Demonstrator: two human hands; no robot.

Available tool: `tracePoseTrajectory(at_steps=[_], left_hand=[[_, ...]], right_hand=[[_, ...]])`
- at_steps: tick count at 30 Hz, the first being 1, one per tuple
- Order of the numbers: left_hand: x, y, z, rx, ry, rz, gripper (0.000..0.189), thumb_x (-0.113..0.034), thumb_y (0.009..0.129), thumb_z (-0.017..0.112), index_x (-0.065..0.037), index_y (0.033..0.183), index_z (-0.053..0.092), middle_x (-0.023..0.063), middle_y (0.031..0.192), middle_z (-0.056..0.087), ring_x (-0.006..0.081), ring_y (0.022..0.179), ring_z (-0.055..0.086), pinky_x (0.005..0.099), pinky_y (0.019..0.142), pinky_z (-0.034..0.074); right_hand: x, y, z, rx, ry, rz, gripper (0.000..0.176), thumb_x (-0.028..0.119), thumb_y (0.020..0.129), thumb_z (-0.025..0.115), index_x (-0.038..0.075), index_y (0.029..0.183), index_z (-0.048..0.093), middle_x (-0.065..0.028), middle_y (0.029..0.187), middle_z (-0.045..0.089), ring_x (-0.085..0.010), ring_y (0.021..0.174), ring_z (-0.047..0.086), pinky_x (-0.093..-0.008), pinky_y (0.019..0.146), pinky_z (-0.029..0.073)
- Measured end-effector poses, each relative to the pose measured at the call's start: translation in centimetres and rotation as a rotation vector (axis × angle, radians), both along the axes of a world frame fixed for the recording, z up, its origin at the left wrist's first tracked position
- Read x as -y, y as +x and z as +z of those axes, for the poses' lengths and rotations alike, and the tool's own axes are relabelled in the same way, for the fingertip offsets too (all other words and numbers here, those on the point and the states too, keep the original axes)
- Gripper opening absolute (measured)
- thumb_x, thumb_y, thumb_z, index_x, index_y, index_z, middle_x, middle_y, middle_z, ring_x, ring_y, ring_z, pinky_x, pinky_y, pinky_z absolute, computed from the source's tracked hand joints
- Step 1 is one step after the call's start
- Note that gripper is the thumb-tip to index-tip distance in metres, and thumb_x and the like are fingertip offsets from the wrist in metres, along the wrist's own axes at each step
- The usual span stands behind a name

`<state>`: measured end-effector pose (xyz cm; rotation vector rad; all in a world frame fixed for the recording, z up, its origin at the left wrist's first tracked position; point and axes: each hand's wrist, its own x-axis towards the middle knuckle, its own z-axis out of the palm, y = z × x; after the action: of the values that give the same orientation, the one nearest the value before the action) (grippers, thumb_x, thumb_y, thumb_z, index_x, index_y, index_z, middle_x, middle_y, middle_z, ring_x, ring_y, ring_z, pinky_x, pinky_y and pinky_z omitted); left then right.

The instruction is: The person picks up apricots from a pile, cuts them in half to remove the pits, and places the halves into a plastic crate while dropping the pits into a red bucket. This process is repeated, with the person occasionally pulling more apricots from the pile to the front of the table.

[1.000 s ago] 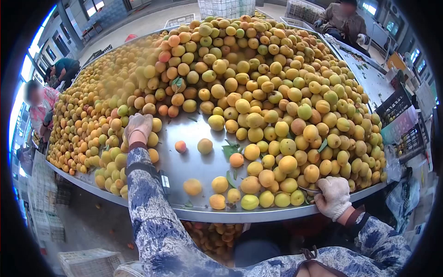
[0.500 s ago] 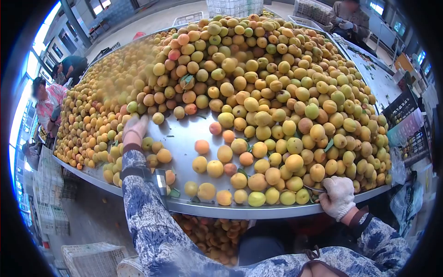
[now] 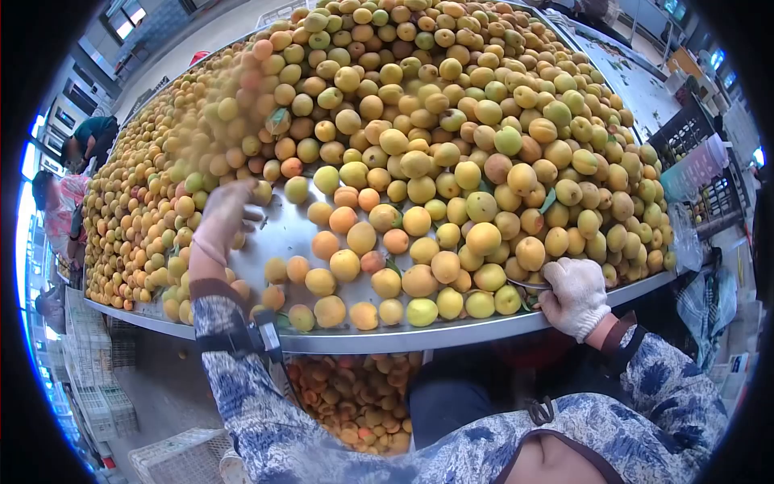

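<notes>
Fruit: apricots (image 3: 419, 121) are piled high all over the steel table (image 3: 403, 340). The pile thins toward the table's near edge, where some lie loose on bare metal.
Left hand: the left hand (image 3: 222, 214) (gloved, a bit blurred) lies flat on the table's left part. The fingers look held together, and it's touching loose apricots.
Right hand: the right hand (image 3: 574, 297), in a white glove, is curled closed over the table's near edge, just beside the pile.
Handling: I'd guess they're light, roll easily and bruise fast. Cup one round its middle and don't squeeze.
Containers: the lower apricots (image 3: 355, 395) sit under the table's near edge, and whatever holds them is hidden. The dark crates (image 3: 693, 141) are off the table's right side, and I can't tell what's in them.
</notes>
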<state>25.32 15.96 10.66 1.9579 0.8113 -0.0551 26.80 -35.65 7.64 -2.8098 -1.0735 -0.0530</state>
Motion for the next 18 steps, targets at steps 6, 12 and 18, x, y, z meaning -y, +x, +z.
tracePoseTrajectory(at_steps=[6,12,18], left_hand=[[-7.6,7.5,-7.1,0.419,0.382,0.062,0.056,-0.046,0.093,0.053,0.002,0.121,0.056,0.0198,0.124,0.061,0.0387,0.113,0.055,0.0390,0.098,0.041],[-3.7,11.9,-11.5,0.424,0.718,0.297,0.072,-0.037,0.087,0.065,0.000,0.143,0.040,0.0251,0.151,0.033,0.0396,0.140,0.032,0.0413,0.114,0.031],[2.5,10.1,-6.5,0.153,0.826,0.225,0.062,-0.032,0.081,0.069,-0.012,0.136,0.052,0.0273,0.147,0.035,0.0445,0.131,0.043,0.0447,0.109,0.038]], right_hand=[[0.0,-0.1,0.0,0.037,0.006,0.012,0.019,0.021,0.069,0.067,0.008,0.076,0.056,-0.0120,0.072,0.058,-0.0334,0.069,0.061,-0.0472,0.062,0.047],[0.0,0.0,0.4,0.025,-0.004,0.010,0.017,0.021,0.070,0.067,0.008,0.075,0.057,-0.0126,0.070,0.059,-0.0339,0.065,0.061,-0.0474,0.060,0.048],[0.0,0.2,0.5,-0.007,0.015,0.015,0.018,0.022,0.070,0.066,0.008,0.076,0.057,-0.0123,0.070,0.059,-0.0335,0.064,0.062,-0.0469,0.060,0.048]])
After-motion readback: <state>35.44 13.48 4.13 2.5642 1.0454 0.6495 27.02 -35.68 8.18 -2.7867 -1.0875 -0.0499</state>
